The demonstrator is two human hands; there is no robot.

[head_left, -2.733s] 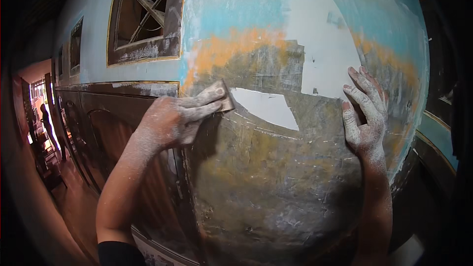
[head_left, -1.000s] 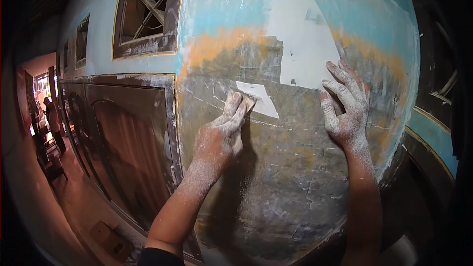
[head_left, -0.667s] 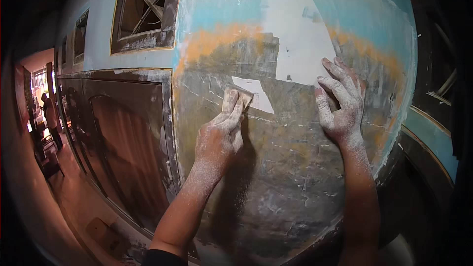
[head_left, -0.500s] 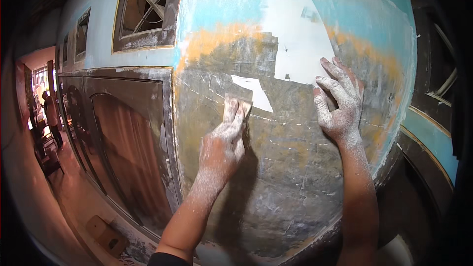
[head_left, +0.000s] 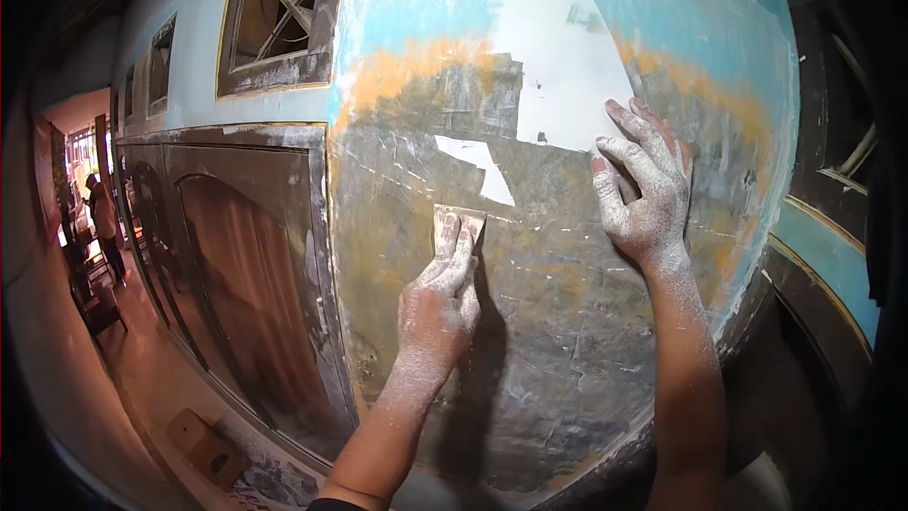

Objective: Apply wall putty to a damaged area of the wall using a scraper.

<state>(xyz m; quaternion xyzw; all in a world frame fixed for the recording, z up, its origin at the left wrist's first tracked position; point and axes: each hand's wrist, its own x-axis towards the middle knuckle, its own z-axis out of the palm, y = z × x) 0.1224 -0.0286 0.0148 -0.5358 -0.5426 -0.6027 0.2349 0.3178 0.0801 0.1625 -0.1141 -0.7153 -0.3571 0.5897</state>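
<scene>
My left hand (head_left: 437, 308), dusted with white powder, presses a small flat pale scraper (head_left: 460, 223) against the wall (head_left: 567, 322). Its fingers lie along the scraper, whose upper edge sits just below a narrow white patch (head_left: 484, 168). To the right, my right hand (head_left: 646, 189) rests with fingers apart at the lower right border of a larger white patch (head_left: 558, 66). White dust coats that hand too, and it holds nothing. Around the patches the wall surface is grey-brown and scuffed, with orange and turquoise paint above.
On the left stand a dark wooden door (head_left: 251, 293) and a framed window opening (head_left: 279, 14). A brown plastic stool (head_left: 203, 445) is on the floor at lower left. Down the passage a person (head_left: 104, 222) stands. Dark woodwork (head_left: 832, 104) borders the right side.
My left hand has slid down the wall with the scraper, away from the narrow white patch. My right hand stays against the large patch's edge.
</scene>
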